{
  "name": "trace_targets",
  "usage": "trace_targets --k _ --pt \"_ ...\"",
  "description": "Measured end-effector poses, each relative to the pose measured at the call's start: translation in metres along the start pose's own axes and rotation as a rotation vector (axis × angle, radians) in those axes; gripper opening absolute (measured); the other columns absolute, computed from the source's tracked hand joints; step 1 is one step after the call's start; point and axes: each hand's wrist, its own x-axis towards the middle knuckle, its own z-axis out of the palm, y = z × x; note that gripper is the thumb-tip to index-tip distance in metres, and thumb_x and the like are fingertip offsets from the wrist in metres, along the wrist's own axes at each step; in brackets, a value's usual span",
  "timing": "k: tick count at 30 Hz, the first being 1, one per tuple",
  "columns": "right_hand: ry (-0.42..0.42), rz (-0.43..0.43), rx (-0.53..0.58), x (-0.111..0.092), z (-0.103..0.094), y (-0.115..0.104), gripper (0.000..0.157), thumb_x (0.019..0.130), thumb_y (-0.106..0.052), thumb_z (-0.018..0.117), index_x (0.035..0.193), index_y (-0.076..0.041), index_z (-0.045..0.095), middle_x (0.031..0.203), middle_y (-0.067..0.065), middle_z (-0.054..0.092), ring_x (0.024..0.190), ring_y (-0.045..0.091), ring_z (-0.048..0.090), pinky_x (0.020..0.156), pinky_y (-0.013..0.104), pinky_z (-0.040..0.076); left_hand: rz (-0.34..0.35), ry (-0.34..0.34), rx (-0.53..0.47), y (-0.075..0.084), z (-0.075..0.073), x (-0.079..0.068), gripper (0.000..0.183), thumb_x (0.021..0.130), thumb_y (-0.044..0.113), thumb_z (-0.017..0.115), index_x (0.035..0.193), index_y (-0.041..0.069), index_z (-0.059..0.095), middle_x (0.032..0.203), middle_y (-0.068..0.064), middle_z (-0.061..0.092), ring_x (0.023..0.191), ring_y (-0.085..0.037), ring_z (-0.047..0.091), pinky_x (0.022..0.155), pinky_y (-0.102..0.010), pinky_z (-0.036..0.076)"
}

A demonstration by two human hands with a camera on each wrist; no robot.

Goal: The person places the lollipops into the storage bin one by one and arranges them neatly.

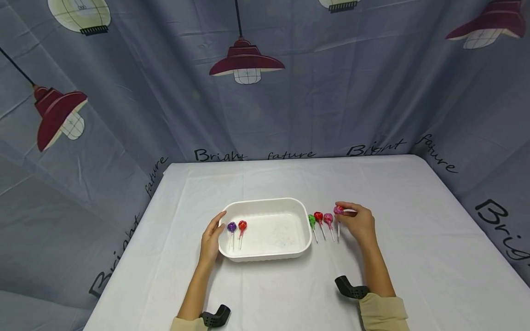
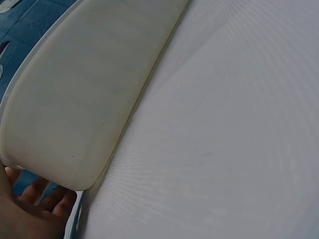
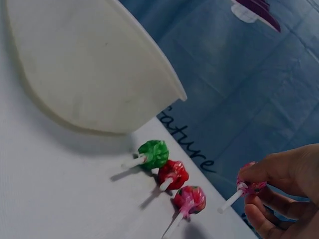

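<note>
Nearest the camera are the beige sleeves, the right sleeve (image 1: 384,312) and the left sleeve (image 1: 188,324), with a black wrist mount (image 1: 352,288) on the right arm and another mount (image 1: 216,316) on the left. Beyond them, on the white-covered counter (image 1: 265,294), the right hand (image 1: 358,224) pinches the wrapped head of a pink lollipop (image 1: 338,210) between thumb and fingers, its stick pointing back toward the person; whether the stick's tip touches the counter I cannot tell. The relation that matters, I judge, is sideways: the white tray (image 1: 275,230) lies to the left of this pinch, with a green lollipop (image 1: 312,221), a red lollipop (image 1: 318,217) and a second pink lollipop (image 1: 328,218) in a row between, green just beside the tray. The left hand (image 1: 211,239) holds the tray's left end, thumb at the rim, far from the row. Inside, near that hand, a purple lollipop (image 1: 232,227) and an orange-red lollipop (image 1: 242,225) lie with sticks likewise toward the person.
</note>
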Motion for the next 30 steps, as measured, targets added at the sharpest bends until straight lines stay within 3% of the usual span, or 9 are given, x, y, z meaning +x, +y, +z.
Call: trace_targets --k 9,16,17,19,23,24,26,30 --pt "0.023 -0.034 0.054 0.015 0.012 0.002 0.03 0.075 -0.039 0.075 0.104 -0.039 0.066 0.102 -0.011 0.06 0.084 0.009 0.059 0.067 0.031 0.054 0.007 -0.002 -0.005 -0.022 -0.005 0.008 0.037 0.096 0.003 0.043 0.133 0.003 0.048 0.144 -0.014 0.035 0.137 -0.019 0.021 0.112 -0.027 0.014" --pt "0.024 -0.111 0.04 0.029 0.025 -0.005 0.035 0.071 -0.042 0.077 0.105 -0.041 0.066 0.107 -0.012 0.058 0.083 0.008 0.06 0.065 0.021 0.054 0.029 0.015 0.015 -0.027 -0.004 0.009 0.037 0.095 0.005 0.044 0.132 0.005 0.05 0.143 -0.012 0.037 0.136 -0.018 0.024 0.112 -0.027 0.016" --pt "-0.004 -0.124 0.075 0.022 0.02 -0.018 0.034 0.074 -0.037 0.077 0.106 -0.038 0.067 0.108 -0.009 0.059 0.083 0.01 0.061 0.066 0.022 0.054 0.031 0.019 0.014 -0.027 -0.004 0.009 0.037 0.095 0.005 0.044 0.131 0.006 0.05 0.143 -0.012 0.037 0.135 -0.018 0.025 0.112 -0.026 0.016" --pt "-0.015 -0.13 0.101 0.019 0.018 -0.033 0.034 0.073 -0.034 0.078 0.105 -0.033 0.069 0.108 -0.004 0.059 0.082 0.012 0.061 0.056 0.02 0.052 0.031 0.022 0.016 -0.028 -0.004 0.009 0.037 0.094 0.004 0.044 0.131 0.006 0.05 0.143 -0.012 0.038 0.135 -0.018 0.025 0.112 -0.027 0.016" --pt "-0.077 -0.095 0.16 0.0 0.003 -0.085 0.034 0.073 -0.019 0.079 0.106 -0.02 0.07 0.11 0.007 0.059 0.086 0.02 0.061 0.057 0.033 0.055 0.031 0.02 0.006 -0.028 -0.005 0.009 0.037 0.095 0.003 0.044 0.131 0.005 0.05 0.143 -0.013 0.037 0.135 -0.019 0.025 0.112 -0.026 0.016" --pt "-0.061 -0.087 0.128 0.001 0.006 -0.088 0.034 0.072 -0.021 0.08 0.105 -0.021 0.07 0.109 0.006 0.059 0.085 0.02 0.061 0.055 0.036 0.055 0.03 0.017 0.003 -0.028 -0.005 0.009 0.037 0.095 0.003 0.044 0.132 0.005 0.05 0.143 -0.013 0.037 0.136 -0.019 0.024 0.112 -0.026 0.016" --pt "-0.091 -0.089 0.131 -0.01 0.001 -0.112 0.034 0.074 -0.017 0.078 0.106 -0.017 0.07 0.109 0.009 0.058 0.088 0.024 0.061 0.067 0.039 0.056 0.03 0.014 0.0 -0.027 -0.005 0.009 0.037 0.095 0.003 0.044 0.131 0.005 0.05 0.143 -0.013 0.037 0.136 -0.018 0.024 0.112 -0.025 0.016" --pt "-0.146 -0.092 0.143 -0.021 0.002 -0.141 0.033 0.077 -0.012 0.075 0.109 -0.012 0.068 0.111 0.011 0.058 0.093 0.027 0.061 0.075 0.037 0.056 0.034 0.014 0.001 -0.027 -0.005 0.009 0.037 0.095 0.003 0.044 0.131 0.004 0.05 0.143 -0.014 0.037 0.136 -0.019 0.024 0.112 -0.027 0.015"
